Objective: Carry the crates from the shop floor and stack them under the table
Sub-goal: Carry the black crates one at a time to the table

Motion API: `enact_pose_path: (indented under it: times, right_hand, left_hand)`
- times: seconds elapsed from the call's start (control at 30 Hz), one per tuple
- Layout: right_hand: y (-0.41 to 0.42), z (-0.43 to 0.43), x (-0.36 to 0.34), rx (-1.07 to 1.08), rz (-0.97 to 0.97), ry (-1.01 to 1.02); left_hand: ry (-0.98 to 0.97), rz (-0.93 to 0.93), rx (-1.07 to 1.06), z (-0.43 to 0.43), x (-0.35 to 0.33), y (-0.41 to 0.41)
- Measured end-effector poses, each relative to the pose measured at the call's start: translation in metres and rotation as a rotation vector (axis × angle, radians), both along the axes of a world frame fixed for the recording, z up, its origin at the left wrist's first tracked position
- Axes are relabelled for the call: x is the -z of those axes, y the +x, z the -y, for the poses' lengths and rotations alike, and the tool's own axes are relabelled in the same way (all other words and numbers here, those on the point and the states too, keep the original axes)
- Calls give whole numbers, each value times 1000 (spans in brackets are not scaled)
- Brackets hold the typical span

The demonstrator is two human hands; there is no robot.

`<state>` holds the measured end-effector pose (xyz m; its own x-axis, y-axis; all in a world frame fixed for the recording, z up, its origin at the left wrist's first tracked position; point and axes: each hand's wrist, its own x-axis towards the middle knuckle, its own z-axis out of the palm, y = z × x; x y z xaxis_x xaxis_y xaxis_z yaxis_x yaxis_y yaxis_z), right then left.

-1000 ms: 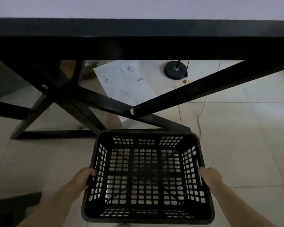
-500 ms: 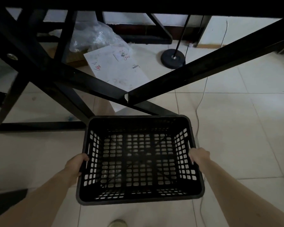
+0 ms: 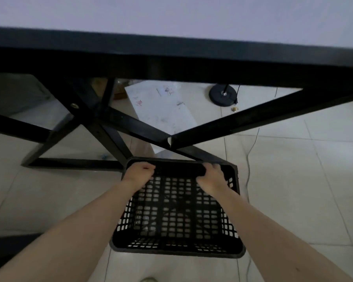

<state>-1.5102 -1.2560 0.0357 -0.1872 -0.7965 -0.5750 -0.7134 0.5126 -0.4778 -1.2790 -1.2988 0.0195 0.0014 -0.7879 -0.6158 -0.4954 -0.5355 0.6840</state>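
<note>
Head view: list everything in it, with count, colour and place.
table: 1, black frame, pale top, across upper view
crate: 1, black mesh, before the table's legs
sheet: 1, white, on the floor under the table
stand base: 1, black, round, floor beyond the table
cable: 1, pale, floor right of the crate
left hand: 1, grips crate's far rim
right hand: 1, grips crate's far rim

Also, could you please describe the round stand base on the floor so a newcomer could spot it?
Start at the long black table and look beneath its top to the tiled floor behind. Right of the white scribbled sheet lies the round black stand base. It is the only disc there, with a thin pole rising from its centre.
</note>
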Motion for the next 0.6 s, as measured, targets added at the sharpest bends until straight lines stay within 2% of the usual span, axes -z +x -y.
enact_pose_path:
  times: [0.07,0.2,0.4,0.6]
  right_hand:
    - [29,22,-55,-189,33,-112]
    - [63,47,-188,-353,104,-253]
    - [120,21,-382,-581,102,-367]
    - [172,-3,-567,-703,44,-477]
  left_hand:
    - [-80,117,167,14,-52,-16]
    - [-138,284,379,26,-187,-26]
    - [-299,445,406,-17,-396,8]
    - [-424,477,135,-82,-592,105]
